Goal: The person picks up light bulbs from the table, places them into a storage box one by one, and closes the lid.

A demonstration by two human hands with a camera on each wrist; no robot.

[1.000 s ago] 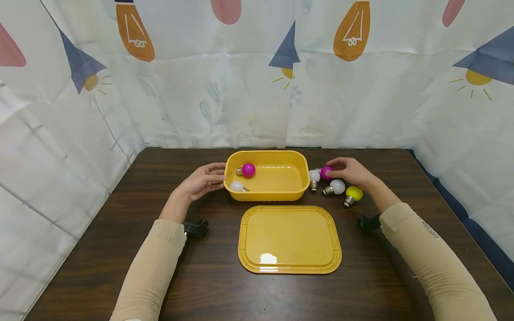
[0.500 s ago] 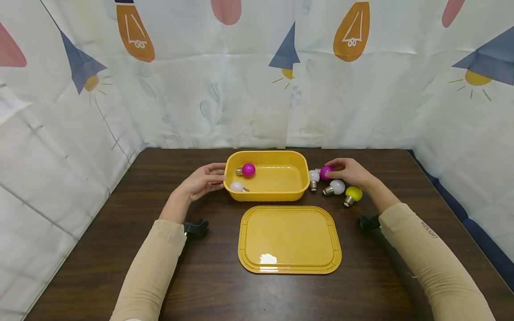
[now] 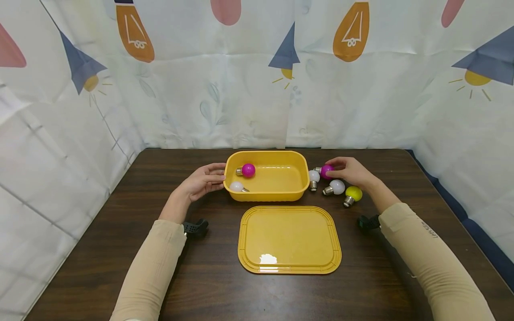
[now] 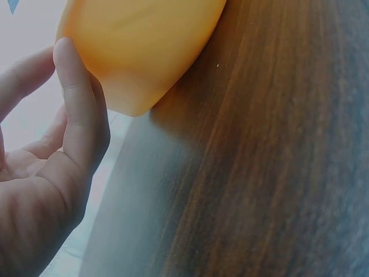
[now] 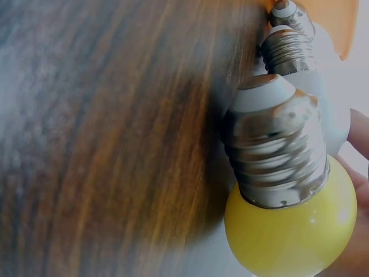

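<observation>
At the left end of the yellow plastic box [image 3: 267, 196], my left hand [image 3: 198, 182] rests its fingertips and thumb against the outer wall, fingers fairly straight. The same wall [image 4: 138, 52] meets the fingertips in the left wrist view. Inside the box lie a magenta light bulb [image 3: 248, 170] and a white bulb [image 3: 236, 186]. Right of the box, my right hand [image 3: 349, 170] pinches another magenta bulb [image 3: 327, 172] by its globe, its metal base pointing left. A yellow bulb [image 5: 291, 231] fills the front of the right wrist view and mostly hides that hand.
Two white bulbs, one against the box [image 3: 314, 176] and one nearer the wrist [image 3: 337, 187], lie beside the yellow bulb on the dark wooden table [image 3: 192, 276]. A flat yellow lid [image 3: 290, 240] lies in front of the box. Printed cloth [image 3: 249, 102] hangs behind.
The right hand and the magenta bulb in its fingers have shifted very slightly. My left hand, the box and the lid stay where they were.
</observation>
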